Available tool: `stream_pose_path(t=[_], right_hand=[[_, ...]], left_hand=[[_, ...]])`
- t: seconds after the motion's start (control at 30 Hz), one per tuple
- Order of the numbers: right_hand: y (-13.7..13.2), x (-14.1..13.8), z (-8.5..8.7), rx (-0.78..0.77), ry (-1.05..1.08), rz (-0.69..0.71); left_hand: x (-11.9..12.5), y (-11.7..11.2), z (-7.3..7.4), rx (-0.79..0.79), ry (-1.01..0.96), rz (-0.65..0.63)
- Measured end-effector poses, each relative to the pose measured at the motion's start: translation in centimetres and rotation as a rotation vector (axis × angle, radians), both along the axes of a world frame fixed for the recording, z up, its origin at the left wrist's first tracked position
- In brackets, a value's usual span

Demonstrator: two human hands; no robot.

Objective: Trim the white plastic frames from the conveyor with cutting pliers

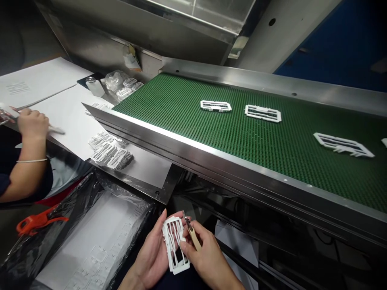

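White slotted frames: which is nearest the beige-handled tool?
The frame in the left hand, beside the beige-handled tool in the right hand; those on the green belt lie farther off.

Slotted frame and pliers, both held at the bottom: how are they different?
The slotted frame is white; the pliers have a beige handle and metal tip. The slotted frame is broad, with long gaps; the pliers are narrow. The slotted frame lies in the grip of the left hand, the pliers in that of the right hand. Both are held.

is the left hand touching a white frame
Touching. The head view shows the frame lying in the left hand, its edge against the palm.
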State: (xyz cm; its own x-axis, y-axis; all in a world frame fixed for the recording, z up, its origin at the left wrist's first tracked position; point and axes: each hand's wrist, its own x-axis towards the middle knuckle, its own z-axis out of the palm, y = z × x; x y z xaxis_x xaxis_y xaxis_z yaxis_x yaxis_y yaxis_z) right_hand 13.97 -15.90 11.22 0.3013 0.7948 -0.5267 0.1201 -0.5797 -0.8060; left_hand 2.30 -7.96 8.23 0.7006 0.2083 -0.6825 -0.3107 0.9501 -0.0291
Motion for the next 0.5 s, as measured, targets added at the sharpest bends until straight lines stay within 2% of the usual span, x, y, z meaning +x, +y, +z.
stream_pose_path(t=[0.13, 0.33, 0.43, 0.5], right_hand=[[-0.3, -0.4, -0.3, -0.042, -0.134, 0.038], [-0.2, -1.3, -0.3, -0.004, -0.282, 0.159], [-0.2, -1.7, -0.9, 0.033, -0.318, 0.146], [-0.4, -1.6, -1.4, 0.043, -0.327, 0.089]], left_hand=[[-0.3, 0.1, 0.2, 0.003, 0.007, -0.052], [-0.2, -0.1, 0.1, 0.007, 0.035, -0.068], [0.2, -0.8, -0.4, 0.057, 0.085, -0.059], [0.1, -0.8, -0.6, 0.149, 0.153, -0.057]])
